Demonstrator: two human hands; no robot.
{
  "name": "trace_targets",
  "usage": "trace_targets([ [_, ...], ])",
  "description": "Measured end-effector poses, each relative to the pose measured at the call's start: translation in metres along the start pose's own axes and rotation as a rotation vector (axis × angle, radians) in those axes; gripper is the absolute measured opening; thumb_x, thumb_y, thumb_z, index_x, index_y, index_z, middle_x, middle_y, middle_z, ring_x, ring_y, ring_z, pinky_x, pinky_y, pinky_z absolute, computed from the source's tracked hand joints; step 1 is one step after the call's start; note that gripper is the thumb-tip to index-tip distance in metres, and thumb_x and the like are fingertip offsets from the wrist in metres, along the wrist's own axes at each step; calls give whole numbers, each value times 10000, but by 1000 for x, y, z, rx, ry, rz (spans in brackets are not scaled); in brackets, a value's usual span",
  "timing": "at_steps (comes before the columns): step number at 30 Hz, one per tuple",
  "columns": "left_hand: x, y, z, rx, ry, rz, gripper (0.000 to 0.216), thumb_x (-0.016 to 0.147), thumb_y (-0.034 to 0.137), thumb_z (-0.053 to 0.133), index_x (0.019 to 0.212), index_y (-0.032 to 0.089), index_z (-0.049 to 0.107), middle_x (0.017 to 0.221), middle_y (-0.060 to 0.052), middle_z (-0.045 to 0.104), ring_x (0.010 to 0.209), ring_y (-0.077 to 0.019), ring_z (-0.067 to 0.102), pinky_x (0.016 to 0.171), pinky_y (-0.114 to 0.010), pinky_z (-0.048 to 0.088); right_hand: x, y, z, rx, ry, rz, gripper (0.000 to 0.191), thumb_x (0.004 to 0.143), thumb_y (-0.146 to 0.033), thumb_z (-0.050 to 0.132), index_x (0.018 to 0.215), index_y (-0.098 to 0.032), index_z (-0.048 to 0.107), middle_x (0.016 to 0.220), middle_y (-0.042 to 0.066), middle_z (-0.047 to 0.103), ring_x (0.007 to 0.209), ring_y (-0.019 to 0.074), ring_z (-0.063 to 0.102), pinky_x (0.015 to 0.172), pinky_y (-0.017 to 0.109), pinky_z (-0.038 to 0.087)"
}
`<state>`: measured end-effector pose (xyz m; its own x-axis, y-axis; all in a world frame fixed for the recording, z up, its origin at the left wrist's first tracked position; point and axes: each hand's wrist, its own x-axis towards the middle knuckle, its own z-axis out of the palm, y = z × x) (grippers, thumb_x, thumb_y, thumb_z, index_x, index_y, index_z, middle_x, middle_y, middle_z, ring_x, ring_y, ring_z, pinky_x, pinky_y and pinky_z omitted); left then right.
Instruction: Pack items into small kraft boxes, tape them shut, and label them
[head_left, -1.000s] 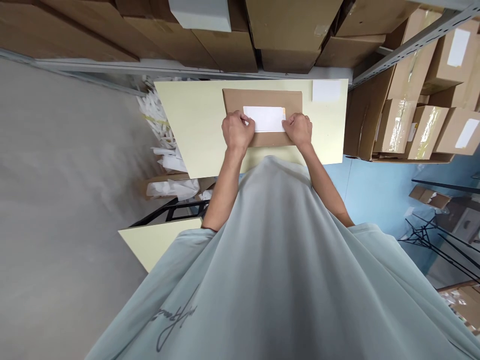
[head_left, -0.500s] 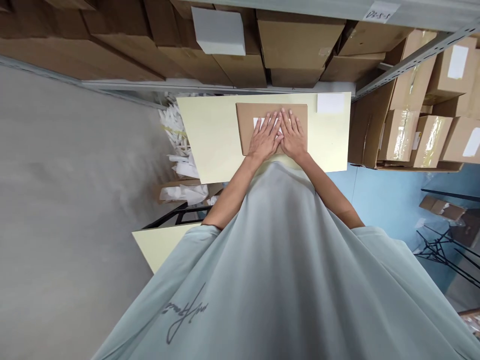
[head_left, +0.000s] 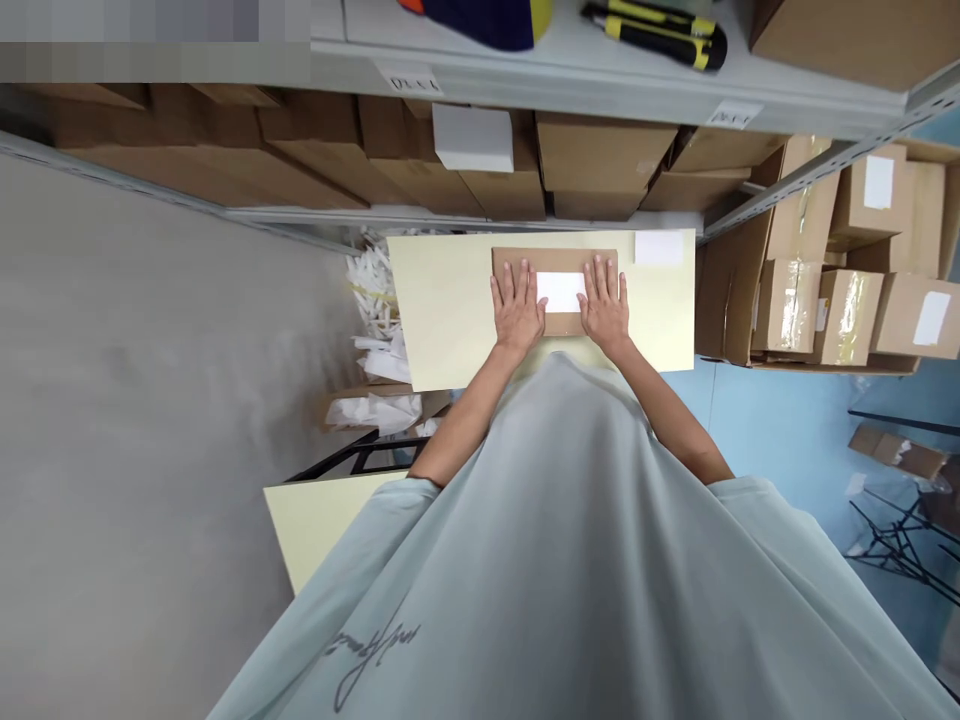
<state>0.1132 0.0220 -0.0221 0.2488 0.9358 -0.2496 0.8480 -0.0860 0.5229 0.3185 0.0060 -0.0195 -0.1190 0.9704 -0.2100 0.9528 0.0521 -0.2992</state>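
A flat brown cardboard box [head_left: 555, 261] lies on the pale yellow tabletop [head_left: 442, 310] in front of me. On its top is a white label [head_left: 561, 292], fully visible between my hands. My left hand [head_left: 519, 307] rests flat on the left part of the box, fingers spread. On the right part lies my right hand [head_left: 604, 305], its fingers stretched out and apart. Both thumbs point inward, touching or close to the label's edges. Neither hand is wrapped round anything.
Behind the table, a metal shelf [head_left: 630, 105] holds cardboard boxes [head_left: 600, 155], with a black-and-yellow utility knife [head_left: 660, 32] on its upper level. A large carton [head_left: 739, 290] of taped boxes stands right. White paper scraps [head_left: 373, 290] lie left. A white sheet [head_left: 660, 247] sits at the table's back right.
My hands have moved apart from the middle of the box to its two sides, uncovering the label. The view has tilted upward, showing more of the upper shelf.
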Motion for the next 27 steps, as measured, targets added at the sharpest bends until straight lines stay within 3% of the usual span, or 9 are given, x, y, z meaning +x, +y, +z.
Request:
trace_targets([
  [5,5,19,0,39,-35,68,749,1171,410,382,1859,118,331,1957,-147,206,1856,-354,5,1489,-678,-56,1,-12,3,1,-48,-80,704,1237,-432,221,1875,-145,299,1970,147,214,1858,343,139,1497,676,96],
  [14,-2,-14,-7,38,43,22,708,1187,370,418,1851,135,356,1969,-139,149,1855,-347,-47,1474,-678,-118,-11,3,-8,-74,-41,93,666,1238,-390,233,1886,-242,282,1992,107,127,1861,372,95,1475,723,97],
  [19,-6,12,6,47,-6,85,718,1193,381,399,1856,114,334,1960,-141,187,1856,-354,-9,1482,-673,-92,-13,-19,-7,-106,-69,78,674,1236,-389,286,1889,-220,267,1992,122,107,1860,358,99,1487,685,90],
  [23,-20,21,7,61,-63,182,716,1180,389,394,1860,168,354,1948,-118,235,1855,-350,47,1492,-676,-25,-20,-23,-3,-71,-45,97,653,1239,-403,294,1879,-274,312,1993,106,125,1862,335,93,1484,679,110],
  [27,-47,-2,-10,1,-66,232,717,1151,377,480,1831,159,420,1919,-166,314,1852,-363,90,1483,-687,-27,-38,-4,1,44,40,230,667,1234,-428,267,1874,-253,329,1993,141,75,1866,351,48,1470,719,116],
])
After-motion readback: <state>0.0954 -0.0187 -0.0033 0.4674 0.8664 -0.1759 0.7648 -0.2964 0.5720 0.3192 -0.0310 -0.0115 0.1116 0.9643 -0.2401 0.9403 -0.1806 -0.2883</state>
